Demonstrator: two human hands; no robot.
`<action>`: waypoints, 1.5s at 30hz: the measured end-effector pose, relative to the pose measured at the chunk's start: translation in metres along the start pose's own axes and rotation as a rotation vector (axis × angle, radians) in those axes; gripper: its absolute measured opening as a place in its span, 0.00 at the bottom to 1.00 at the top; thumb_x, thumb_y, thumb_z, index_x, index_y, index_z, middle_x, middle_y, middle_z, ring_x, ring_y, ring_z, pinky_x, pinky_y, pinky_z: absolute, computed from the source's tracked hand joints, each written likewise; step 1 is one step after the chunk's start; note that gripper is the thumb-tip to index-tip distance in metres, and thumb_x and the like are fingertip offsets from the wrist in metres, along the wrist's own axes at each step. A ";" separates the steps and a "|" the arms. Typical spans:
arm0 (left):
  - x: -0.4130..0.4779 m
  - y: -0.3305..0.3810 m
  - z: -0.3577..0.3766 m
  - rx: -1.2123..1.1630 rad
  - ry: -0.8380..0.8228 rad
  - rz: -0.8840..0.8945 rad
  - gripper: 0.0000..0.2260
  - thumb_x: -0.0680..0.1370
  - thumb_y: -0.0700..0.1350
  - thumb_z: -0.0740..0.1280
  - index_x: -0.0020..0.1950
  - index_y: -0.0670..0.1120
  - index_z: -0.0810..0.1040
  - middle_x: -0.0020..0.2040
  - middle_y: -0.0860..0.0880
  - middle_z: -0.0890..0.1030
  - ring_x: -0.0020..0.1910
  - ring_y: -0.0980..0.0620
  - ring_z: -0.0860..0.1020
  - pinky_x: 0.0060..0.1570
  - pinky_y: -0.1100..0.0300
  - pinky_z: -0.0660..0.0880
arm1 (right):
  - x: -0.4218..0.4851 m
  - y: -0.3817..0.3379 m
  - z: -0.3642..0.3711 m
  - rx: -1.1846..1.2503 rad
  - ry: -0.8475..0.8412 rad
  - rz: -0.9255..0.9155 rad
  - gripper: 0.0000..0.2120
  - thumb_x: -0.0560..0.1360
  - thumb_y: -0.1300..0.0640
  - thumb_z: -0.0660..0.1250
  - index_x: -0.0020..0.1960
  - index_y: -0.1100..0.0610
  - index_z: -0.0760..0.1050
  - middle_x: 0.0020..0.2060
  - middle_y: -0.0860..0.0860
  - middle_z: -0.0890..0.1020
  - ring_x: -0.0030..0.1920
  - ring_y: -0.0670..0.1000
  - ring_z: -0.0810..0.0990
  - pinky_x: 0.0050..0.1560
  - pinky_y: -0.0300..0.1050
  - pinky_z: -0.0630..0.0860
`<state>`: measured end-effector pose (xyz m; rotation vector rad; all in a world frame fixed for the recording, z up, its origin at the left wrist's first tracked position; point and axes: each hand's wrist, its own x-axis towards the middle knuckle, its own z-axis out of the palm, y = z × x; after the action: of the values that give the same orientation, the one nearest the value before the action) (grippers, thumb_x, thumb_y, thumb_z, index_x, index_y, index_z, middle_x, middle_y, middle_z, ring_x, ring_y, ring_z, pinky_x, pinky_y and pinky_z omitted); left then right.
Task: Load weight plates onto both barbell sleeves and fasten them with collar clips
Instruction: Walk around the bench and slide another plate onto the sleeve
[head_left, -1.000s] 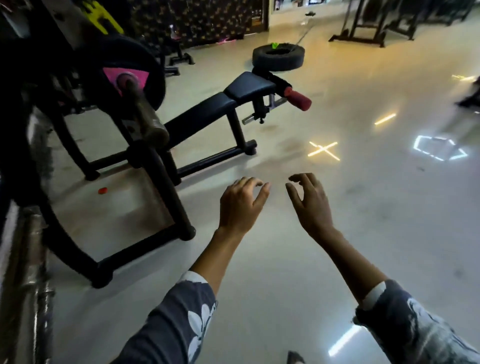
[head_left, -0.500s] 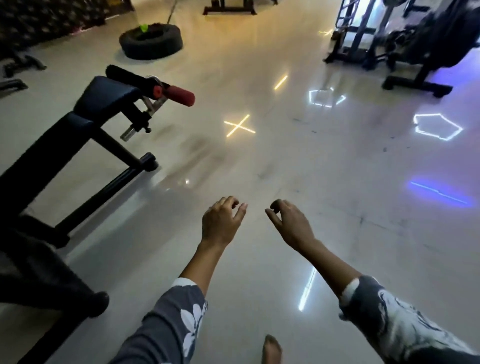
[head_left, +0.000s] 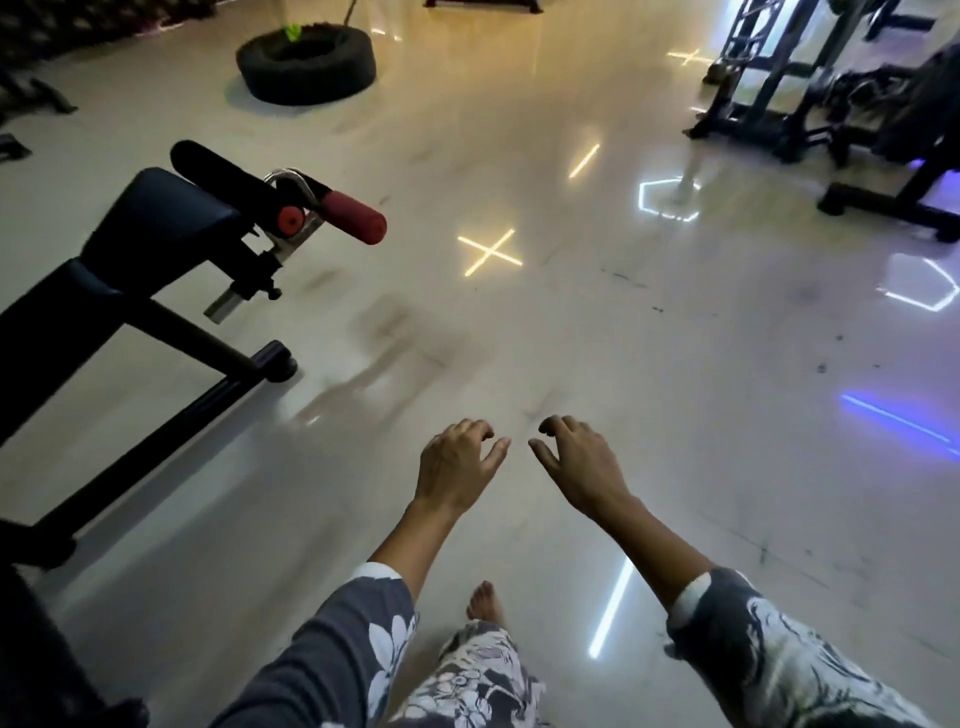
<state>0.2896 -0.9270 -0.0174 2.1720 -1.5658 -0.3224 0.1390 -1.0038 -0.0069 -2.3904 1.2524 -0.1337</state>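
While over bare floor (head_left: 649, 364), my left hand (head_left: 457, 467) and right hand (head_left: 582, 467) hang loosely curled, holding nothing; bench (head_left: 156, 228) at left.

Glossy pale floor (head_left: 649, 364) with reflected light shapes; black padded bench (head_left: 156, 223) left, tyre (head_left: 306, 65) far left, dark frames, possibly racks (head_left: 769, 78), far right.

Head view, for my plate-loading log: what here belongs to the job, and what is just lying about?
Job: left hand, right hand, both empty; nothing else.
Lying about: bench, tyre, machine frame.
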 end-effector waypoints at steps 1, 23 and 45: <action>0.028 -0.006 -0.001 -0.003 -0.004 -0.012 0.15 0.78 0.54 0.62 0.52 0.44 0.78 0.50 0.46 0.82 0.48 0.47 0.79 0.46 0.55 0.76 | 0.028 0.001 -0.006 -0.017 -0.018 -0.012 0.17 0.79 0.47 0.56 0.60 0.58 0.70 0.58 0.55 0.77 0.59 0.56 0.74 0.58 0.49 0.69; 0.613 -0.076 0.016 -0.014 -0.024 -0.186 0.17 0.77 0.54 0.63 0.60 0.45 0.74 0.58 0.46 0.79 0.56 0.48 0.77 0.53 0.55 0.75 | 0.608 0.096 -0.113 0.137 -0.054 0.026 0.17 0.80 0.47 0.55 0.60 0.57 0.71 0.58 0.54 0.77 0.58 0.55 0.75 0.57 0.48 0.70; 1.084 -0.351 -0.118 -0.054 0.153 -0.409 0.17 0.78 0.54 0.62 0.60 0.43 0.75 0.58 0.46 0.80 0.55 0.48 0.77 0.51 0.59 0.72 | 1.193 -0.095 -0.113 0.108 -0.135 -0.236 0.16 0.79 0.48 0.58 0.60 0.57 0.72 0.58 0.55 0.78 0.56 0.55 0.76 0.53 0.47 0.72</action>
<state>0.9940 -1.8298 -0.0104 2.4011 -1.0142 -0.3101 0.8787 -1.9511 -0.0014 -2.4018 0.8788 -0.1052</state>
